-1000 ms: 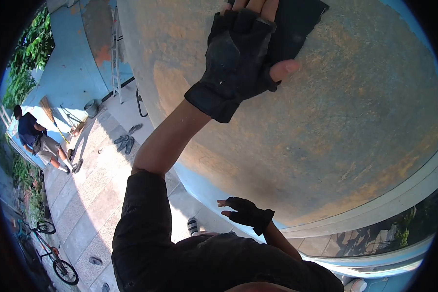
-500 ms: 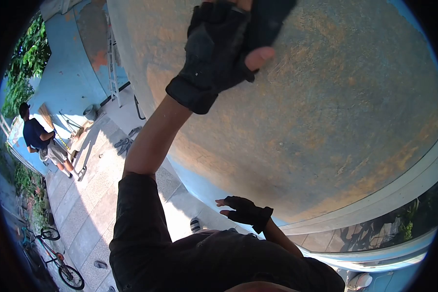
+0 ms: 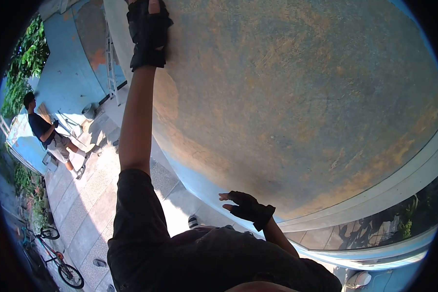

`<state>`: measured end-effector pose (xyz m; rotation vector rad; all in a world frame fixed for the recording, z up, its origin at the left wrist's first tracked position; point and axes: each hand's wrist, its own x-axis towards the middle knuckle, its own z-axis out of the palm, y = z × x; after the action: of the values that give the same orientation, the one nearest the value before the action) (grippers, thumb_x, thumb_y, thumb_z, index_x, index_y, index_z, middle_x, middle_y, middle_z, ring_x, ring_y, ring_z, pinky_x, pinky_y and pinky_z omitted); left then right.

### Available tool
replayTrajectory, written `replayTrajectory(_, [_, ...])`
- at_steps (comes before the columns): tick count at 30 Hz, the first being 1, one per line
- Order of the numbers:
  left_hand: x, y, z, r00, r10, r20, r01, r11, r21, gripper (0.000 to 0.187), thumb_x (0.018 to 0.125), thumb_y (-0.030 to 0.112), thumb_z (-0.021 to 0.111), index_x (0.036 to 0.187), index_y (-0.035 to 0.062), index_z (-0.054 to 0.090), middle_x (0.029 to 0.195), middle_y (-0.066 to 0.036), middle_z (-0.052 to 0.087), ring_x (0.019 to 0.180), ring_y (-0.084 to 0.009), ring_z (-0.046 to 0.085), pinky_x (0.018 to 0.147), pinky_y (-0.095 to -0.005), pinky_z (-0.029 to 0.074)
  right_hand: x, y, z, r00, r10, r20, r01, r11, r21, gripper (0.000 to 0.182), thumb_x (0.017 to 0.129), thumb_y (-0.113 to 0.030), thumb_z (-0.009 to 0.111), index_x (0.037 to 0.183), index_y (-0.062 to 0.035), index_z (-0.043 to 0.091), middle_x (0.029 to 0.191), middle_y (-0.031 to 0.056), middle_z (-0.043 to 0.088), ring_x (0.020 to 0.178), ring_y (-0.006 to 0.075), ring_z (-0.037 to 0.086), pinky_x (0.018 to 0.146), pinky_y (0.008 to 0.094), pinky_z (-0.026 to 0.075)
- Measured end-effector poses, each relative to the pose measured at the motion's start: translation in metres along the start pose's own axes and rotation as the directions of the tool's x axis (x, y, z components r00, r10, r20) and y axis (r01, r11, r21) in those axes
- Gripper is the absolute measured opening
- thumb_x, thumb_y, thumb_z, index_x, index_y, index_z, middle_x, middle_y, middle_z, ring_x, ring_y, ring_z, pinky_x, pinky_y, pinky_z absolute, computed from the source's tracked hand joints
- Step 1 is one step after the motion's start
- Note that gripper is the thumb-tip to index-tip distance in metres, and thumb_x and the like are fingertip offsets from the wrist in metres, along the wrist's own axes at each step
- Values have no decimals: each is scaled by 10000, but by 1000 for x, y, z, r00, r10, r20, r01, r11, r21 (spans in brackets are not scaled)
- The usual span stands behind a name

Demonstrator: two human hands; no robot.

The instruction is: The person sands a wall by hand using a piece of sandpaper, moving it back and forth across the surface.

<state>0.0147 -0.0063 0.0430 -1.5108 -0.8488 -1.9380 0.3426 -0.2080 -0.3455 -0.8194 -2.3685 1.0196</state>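
Note:
My left hand (image 3: pixel 150 36), in a black fingerless glove, reaches far up at the upper left against a large wall (image 3: pixel 277 107) with worn, patchy brown and grey plaster. Its thumb points upward, and the frame's top edge cuts off most of the fingers. Whether anything lies under the palm is hidden. Low in the middle, my right hand (image 3: pixel 248 208) wears a matching glove. Its bare fingertips are apart and point left, with nothing between them. This hand hovers in front of the wall's lower edge, near my torso.
At the left, a person (image 3: pixel 43 129) in dark shirt and light shorts stands on the paved floor (image 3: pixel 97 204). Behind are a ladder (image 3: pixel 111 68), a bucket (image 3: pixel 88 111) and a blue wall (image 3: pixel 68 63). A bicycle (image 3: pixel 58 260) stands lower left. A glossy dark panel (image 3: pixel 374 233) runs below the plaster.
My left hand has swept left and up along the wall, and the arm is straighter. My right hand has barely shifted. The person at the left has turned and changed stance.

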Motion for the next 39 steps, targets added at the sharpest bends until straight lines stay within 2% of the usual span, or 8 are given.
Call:
replayTrajectory(7, [-61,139,29,854,448,265,-459,888,-23,805,1001,551,443,1582,1,354,1651,-225,319,1501,-419,328,1180,-537,274,31,-31,0,989,34,147,-39,999,30,374,995,-326,679,1297,-109,639,1335,68,681,1214,280,646,1043,397,506])
replayTrajectory(12, [1,24,17,986,139,87,-138,990,-18,834,1019,573,371,1585,-37,309,1674,-247,248,1541,-395,244,1231,-505,185,18,-23,1,992,-126,-28,124,990,-69,399,985,-242,708,1359,-129,628,1245,51,716,1158,255,675,995,368,530])
replayTrajectory(14, [17,-21,4,727,-645,235,675,609,-416,851,1008,679,421,1561,34,396,1476,-185,468,1218,-279,517,1031,-433,438,8,-17,3,996,-75,-43,75,997,-11,400,983,-235,711,1359,-128,628,1244,51,717,1157,253,676,997,369,529])
replayTrajectory(24, [-55,126,23,894,359,268,-383,923,40,862,994,552,457,1623,3,246,1671,-245,249,1528,-439,258,1219,-549,198,24,-30,18,996,-52,71,44,992,118,411,970,-272,722,1335,-101,639,1277,87,708,1176,266,676,1004,379,528])
replayTrajectory(30, [-6,8,0,995,65,71,-67,998,18,849,1030,598,354,1629,10,226,1681,-247,212,1563,-403,185,1257,-501,119,38,-33,36,988,-120,98,113,990,80,373,966,-279,725,1272,-78,651,1293,97,701,1184,294,668,997,388,533])
replayTrajectory(32, [-5,29,-34,931,-346,119,365,901,-234,869,1025,616,443,1642,50,210,1652,-203,292,1395,-310,437,1082,-417,433,40,-32,39,990,-110,84,100,989,110,381,968,-286,723,1283,-86,650,1288,95,701,1181,296,666,998,385,532])
replayTrajectory(37, [-4,-33,-48,786,-580,216,617,759,-209,865,1024,610,479,1654,94,187,1620,-169,340,1250,-257,514,968,-384,495,53,-43,51,995,-23,97,11,993,119,390,985,-314,698,1325,-128,654,1266,77,701,1195,291,649,1029,385,510])
replayTrajectory(39, [-16,-58,-23,985,-167,36,161,976,146,807,1042,532,426,1632,24,214,1672,-228,249,1524,-375,286,1216,-463,266,68,-47,60,993,-44,108,33,995,99,403,987,-318,695,1337,-123,645,1267,81,699,1197,293,647,1032,386,507])
